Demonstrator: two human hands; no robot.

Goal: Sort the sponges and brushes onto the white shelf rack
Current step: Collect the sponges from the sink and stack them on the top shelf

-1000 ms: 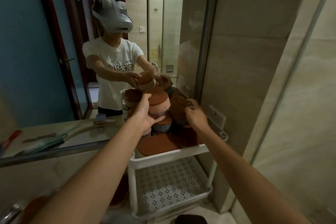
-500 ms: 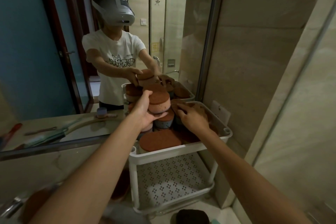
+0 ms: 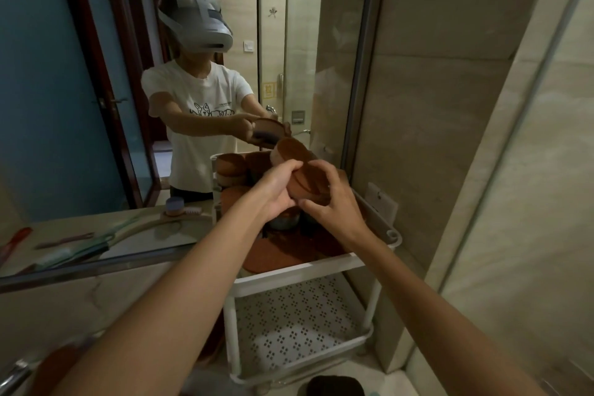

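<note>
I gripped a round brown sponge (image 3: 310, 185) between my left hand (image 3: 276, 193) and right hand (image 3: 334, 202), fingers curled round it, just above the crowded top of the white shelf rack (image 3: 305, 270). Next, I judged, it needed a free spot there.

"拉" on yellow door sign (image 3: 269, 90)

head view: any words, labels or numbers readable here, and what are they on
yellow sign on the glass door: one red character, maybe "拉", too blurred to be sure
white t-shirt: small lettering by the animal drawing, too small to read
held sponge, white shelf rack: no text seen
</note>
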